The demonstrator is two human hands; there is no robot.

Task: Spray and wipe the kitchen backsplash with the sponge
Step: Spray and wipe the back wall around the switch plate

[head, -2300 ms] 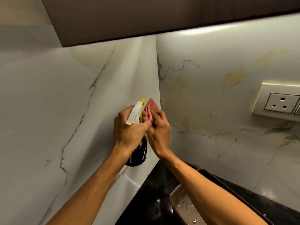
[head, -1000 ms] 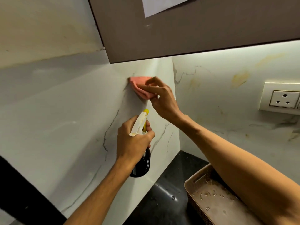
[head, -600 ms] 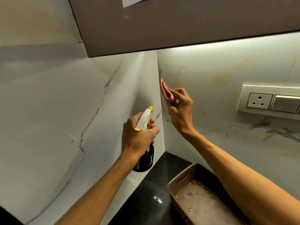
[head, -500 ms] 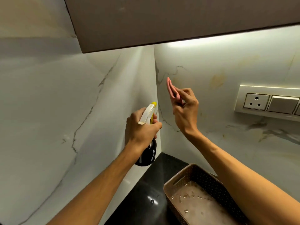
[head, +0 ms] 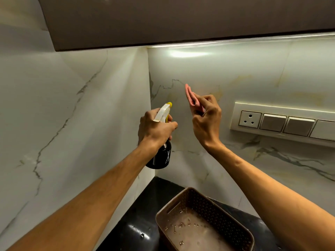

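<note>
Near the middle, the left hand (head: 155,127) has its fingers wrapped tight round the spray bottle (head: 160,157). At its 2 o'clock, the right hand (head: 206,120) pinches the folded pink sponge (head: 190,96) with its fingers, close to the marble backsplash (head: 235,75). At 3 o'clock is a switch plate (head: 282,122). At 6 o'clock a wet brown basket (head: 208,203) stands on the black worktop (head: 137,214).
</note>
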